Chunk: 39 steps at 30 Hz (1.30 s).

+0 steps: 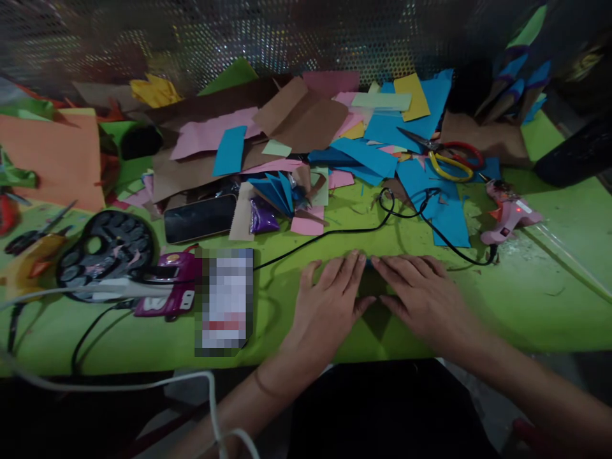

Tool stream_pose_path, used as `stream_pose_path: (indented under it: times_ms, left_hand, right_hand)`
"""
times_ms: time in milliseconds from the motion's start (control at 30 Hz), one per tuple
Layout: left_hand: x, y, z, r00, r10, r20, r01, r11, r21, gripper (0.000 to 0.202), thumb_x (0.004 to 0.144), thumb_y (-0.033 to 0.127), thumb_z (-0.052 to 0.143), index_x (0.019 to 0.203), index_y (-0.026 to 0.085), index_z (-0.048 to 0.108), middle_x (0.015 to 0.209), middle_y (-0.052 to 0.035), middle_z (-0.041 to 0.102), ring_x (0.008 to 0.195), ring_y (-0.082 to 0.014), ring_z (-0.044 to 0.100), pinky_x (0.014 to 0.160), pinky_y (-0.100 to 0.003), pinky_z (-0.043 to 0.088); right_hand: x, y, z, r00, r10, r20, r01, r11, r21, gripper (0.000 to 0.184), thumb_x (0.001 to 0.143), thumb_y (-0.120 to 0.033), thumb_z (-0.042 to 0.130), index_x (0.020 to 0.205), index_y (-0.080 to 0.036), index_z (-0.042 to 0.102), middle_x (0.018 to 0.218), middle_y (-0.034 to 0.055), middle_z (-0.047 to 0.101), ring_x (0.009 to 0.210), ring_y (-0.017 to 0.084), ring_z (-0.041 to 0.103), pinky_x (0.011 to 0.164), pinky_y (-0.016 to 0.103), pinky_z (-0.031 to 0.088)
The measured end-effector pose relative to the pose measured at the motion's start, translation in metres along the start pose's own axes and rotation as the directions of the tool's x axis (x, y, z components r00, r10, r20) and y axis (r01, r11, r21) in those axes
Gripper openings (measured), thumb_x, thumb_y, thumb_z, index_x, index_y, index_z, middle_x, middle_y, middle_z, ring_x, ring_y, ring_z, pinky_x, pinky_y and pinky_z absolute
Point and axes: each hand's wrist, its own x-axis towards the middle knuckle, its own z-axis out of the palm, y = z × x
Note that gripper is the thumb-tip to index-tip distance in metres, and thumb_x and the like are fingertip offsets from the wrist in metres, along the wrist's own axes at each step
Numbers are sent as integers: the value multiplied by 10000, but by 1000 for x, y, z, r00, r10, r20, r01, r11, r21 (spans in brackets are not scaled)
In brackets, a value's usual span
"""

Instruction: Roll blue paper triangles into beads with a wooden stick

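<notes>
My left hand point(332, 290) lies palm down near the table's front edge, its fingers stretched out and slightly apart. Mirroring it, my right hand point(421, 290) rests flat with fingers extended, and the two sets of fingertips nearly meet. Between the index fingers shows a small dark blue bit point(368, 262), probably paper; most of it is hidden under the hands. Just beyond the hands runs a black cord point(329, 234), which leads to a pink glue gun point(511, 220) on the right. Left of my left hand is a device with a blurred-out screen point(224, 299).
Coloured paper scraps point(306, 115) pile along the back of the green table point(540, 306). Scissors point(452, 156) with red and yellow handles lie on them. A dark phone point(201, 218), a round black tray point(108, 252), a purple power strip point(167, 290) and a yellow glue gun point(31, 264) sit left.
</notes>
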Motion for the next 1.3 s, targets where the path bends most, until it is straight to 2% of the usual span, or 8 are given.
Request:
stream_pose_path:
  times_ms: [167, 267, 500, 633, 800, 967, 1100, 1300]
  left_hand:
    - [-1, 0, 0, 1000, 13, -16, -13, 1000, -2, 510, 1008, 438, 343, 1455, 212, 444, 1500, -54, 482, 1267, -233, 526, 1048, -443, 343]
    - [1, 0, 0, 1000, -5, -10, 5, 1000, -14, 502, 1017, 424, 318, 1452, 208, 446, 1495, -43, 487, 1281, -231, 516, 1054, -454, 333]
    - [-1, 1, 1, 1000, 1, -19, -2, 999, -41, 508, 1002, 440, 366, 1447, 210, 453, 1494, -42, 492, 1279, -234, 519, 1042, -450, 346]
    - [0, 1, 1, 1000, -24, -14, 23, 998, -53, 510, 1005, 436, 354, 1445, 199, 457, 1485, -59, 501, 1287, -248, 514, 1063, -465, 324]
    - [-5, 2, 1, 1000, -6, -6, 6, 998, -64, 511, 995, 428, 388, 1455, 212, 445, 1496, -58, 487, 1287, -250, 518, 1048, -450, 339]
    - [-2, 2, 3, 1000, -26, -12, 25, 997, -69, 519, 1000, 437, 367, 1453, 198, 444, 1489, -67, 494, 1275, -258, 526, 1060, -474, 324]
    - [-5, 1, 3, 1000, -13, -7, 12, 997, -72, 524, 998, 437, 374, 1468, 210, 421, 1506, -54, 473, 1291, -253, 511, 1053, -468, 329]
    - [-2, 1, 4, 999, -32, -4, 31, 996, -78, 520, 1004, 431, 354, 1469, 208, 419, 1499, -61, 483, 1282, -259, 514, 1089, -495, 299]
  right_hand:
    - [0, 0, -2, 999, -39, 14, 39, 999, 4, 491, 930, -281, 583, 1396, -153, 497, 1279, 85, 641, 1128, 260, 556, 972, 441, 414]
    - [3, 0, -2, 1000, -11, 14, 11, 1000, 12, 468, 941, -290, 563, 1384, -148, 509, 1264, 98, 646, 1114, 267, 565, 951, 444, 423]
    - [2, 0, 1, 999, -44, -12, 45, 999, 27, 474, 940, -307, 568, 1383, -148, 513, 1256, 92, 651, 1111, 257, 558, 967, 419, 394]
    - [2, 1, 2, 1000, -16, -16, 16, 1000, 13, 473, 938, -311, 565, 1375, -136, 521, 1245, 102, 654, 1085, 267, 563, 940, 430, 401]
    - [-1, 0, 3, 998, -62, -30, 63, 997, 43, 488, 942, -321, 566, 1392, -142, 503, 1271, 95, 643, 1112, 258, 550, 965, 431, 388]
    - [2, 0, 3, 1000, -14, -18, 14, 1000, 26, 496, 930, -324, 577, 1381, -129, 511, 1234, 111, 650, 1090, 276, 564, 942, 463, 415]
    - [1, -1, 0, 999, -39, -9, 39, 998, 42, 479, 937, -311, 567, 1387, -159, 507, 1268, 102, 641, 1103, 273, 564, 977, 473, 406]
    - [5, 0, 0, 1000, -14, 0, 14, 999, 32, 488, 931, -316, 571, 1380, -134, 514, 1219, 112, 657, 1078, 278, 573, 947, 482, 413]
